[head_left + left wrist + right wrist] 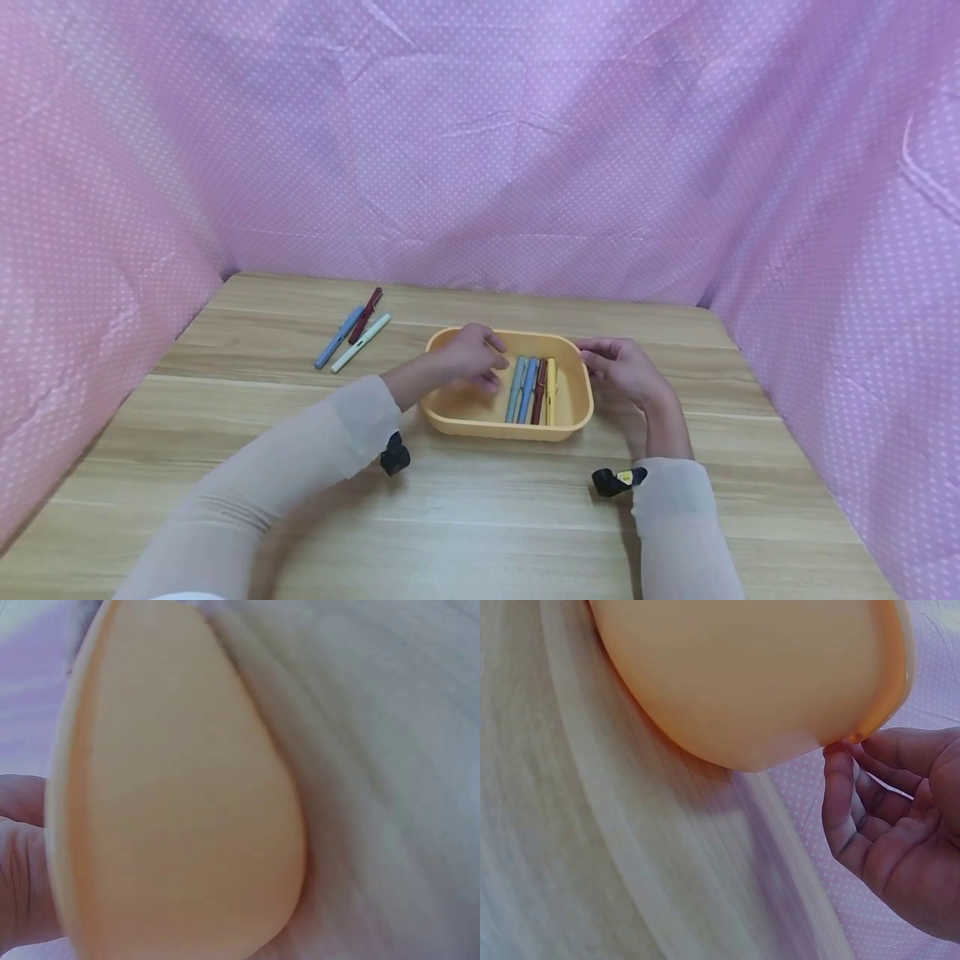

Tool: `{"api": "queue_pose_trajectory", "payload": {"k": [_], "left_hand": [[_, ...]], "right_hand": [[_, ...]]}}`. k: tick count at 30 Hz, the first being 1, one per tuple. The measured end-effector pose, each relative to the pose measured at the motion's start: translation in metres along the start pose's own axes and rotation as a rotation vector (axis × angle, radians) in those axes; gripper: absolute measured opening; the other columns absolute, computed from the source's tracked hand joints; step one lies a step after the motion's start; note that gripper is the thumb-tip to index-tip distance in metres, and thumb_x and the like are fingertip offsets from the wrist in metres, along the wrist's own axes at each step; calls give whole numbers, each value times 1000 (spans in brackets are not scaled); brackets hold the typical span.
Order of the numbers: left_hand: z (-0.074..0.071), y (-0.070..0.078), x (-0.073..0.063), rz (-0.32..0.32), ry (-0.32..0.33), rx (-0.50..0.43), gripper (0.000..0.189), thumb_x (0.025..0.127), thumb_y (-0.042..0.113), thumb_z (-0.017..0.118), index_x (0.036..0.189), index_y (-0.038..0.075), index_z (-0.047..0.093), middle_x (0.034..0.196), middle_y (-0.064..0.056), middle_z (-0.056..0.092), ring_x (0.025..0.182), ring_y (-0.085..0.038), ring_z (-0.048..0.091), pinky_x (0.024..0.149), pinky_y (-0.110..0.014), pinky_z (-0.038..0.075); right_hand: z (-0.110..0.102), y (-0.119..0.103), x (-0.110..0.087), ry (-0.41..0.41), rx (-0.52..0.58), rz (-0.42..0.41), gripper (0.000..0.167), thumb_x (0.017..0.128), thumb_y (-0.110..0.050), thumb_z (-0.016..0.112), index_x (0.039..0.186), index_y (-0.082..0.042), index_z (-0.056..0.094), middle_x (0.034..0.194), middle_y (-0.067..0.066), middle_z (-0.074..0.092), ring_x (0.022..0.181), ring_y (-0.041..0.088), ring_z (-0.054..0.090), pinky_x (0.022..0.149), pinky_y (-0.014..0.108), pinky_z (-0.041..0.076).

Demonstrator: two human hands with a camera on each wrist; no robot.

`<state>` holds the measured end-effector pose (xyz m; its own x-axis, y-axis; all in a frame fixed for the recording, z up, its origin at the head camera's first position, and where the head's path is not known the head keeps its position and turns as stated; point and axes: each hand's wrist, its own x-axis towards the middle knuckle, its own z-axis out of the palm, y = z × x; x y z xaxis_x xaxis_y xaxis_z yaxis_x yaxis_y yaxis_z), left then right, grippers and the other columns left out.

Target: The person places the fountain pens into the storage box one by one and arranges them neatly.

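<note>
A yellow-orange plastic tray (487,430) sits on the table. Side by side in its right half lie a grey-green pen (515,389), a blue pen (528,390), a dark red pen (539,392) and a yellow pen (551,392). My left hand (468,356) reaches over the left rim, fingers loosely spread inside the tray beside the grey-green pen, holding nothing visible. In the left wrist view the tray wall hides most of that hand. At the right end, my right hand (630,371) pinches the tray's rim between thumb and fingers, clearest in the right wrist view.
Left of the tray, three more pens lie close together: a light blue pen (339,337), a dark red pen (366,315) and a pale whitish pen (362,343). Pink dotted cloth (480,167) hangs around the wooden table (480,517) at the back and sides.
</note>
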<state>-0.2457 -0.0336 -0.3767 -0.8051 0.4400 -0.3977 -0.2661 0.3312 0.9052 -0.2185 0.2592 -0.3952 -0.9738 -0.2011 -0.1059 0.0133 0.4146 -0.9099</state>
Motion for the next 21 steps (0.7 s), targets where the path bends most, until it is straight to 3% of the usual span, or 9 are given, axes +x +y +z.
{"api": "queue_pose_trajectory", "payload": {"k": [6, 12, 21], "left_hand": [[-18, 8, 0, 23, 0, -16, 38, 96, 1, 67, 131, -5, 53, 117, -20, 62, 77, -23, 67, 74, -37, 64], [-33, 20, -5, 33, 48, 2, 34, 97, 2, 67, 128, -2, 55, 113, -16, 61, 79, -23, 65, 74, -36, 64], [-65, 29, -11, 46, 65, 1, 43, 100, 7, 64, 139, -4, 50, 130, -23, 58, 98, -32, 65, 79, -33, 63]], "right_hand": [[1, 1, 1, -1, 5, 0, 35, 105, -10, 58, 134, 9, 61, 122, 25, 69, 93, 12, 67, 82, 27, 58], [2, 2, 3, 12, 4, 14, 34, 105, -12, 58, 133, 8, 62, 121, 22, 70, 93, 14, 68, 82, 27, 58], [2, 1, 5, 16, 1, 15, 35, 105, -13, 58, 133, 8, 62, 122, 22, 69, 94, 15, 68, 83, 27, 58]]}}
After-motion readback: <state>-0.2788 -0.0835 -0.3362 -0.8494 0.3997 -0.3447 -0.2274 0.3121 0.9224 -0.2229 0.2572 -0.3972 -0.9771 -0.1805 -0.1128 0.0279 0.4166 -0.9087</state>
